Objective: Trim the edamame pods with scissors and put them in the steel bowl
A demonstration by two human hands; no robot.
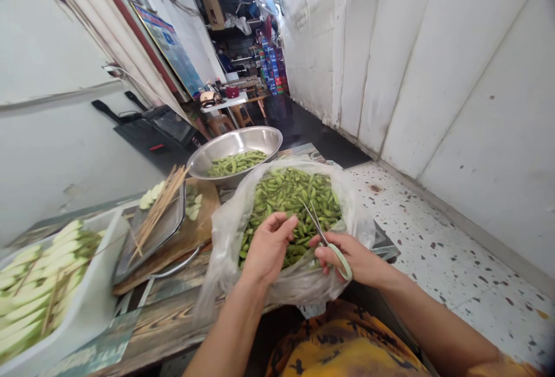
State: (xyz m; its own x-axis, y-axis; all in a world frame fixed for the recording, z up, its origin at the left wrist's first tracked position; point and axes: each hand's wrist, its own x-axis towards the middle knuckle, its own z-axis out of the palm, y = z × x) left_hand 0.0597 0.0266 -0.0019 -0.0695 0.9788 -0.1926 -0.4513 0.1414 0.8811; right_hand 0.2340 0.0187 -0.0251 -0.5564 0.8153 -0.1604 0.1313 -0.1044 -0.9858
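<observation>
In my right hand (353, 258) are scissors (340, 260) with pale green handles, their blades parted and pointing up and away from me. My left hand (264, 250) is closed in a pinch just left of the blades; whatever sits between its fingertips is too small to make out. Both hands hover over a clear plastic bag (228, 221) that lies wide open, full of green edamame pods (290, 186). Behind the bag a steel bowl (203, 154) holds more edamame pods (238, 163).
To the left, a white tub (97, 284) contains skewered pale green slices (39, 296). A metal tray (169, 224) with bamboo skewers (162, 200) rests on a wooden board (206, 209). A white wall (433, 76) runs along the right, above speckled floor (459, 255).
</observation>
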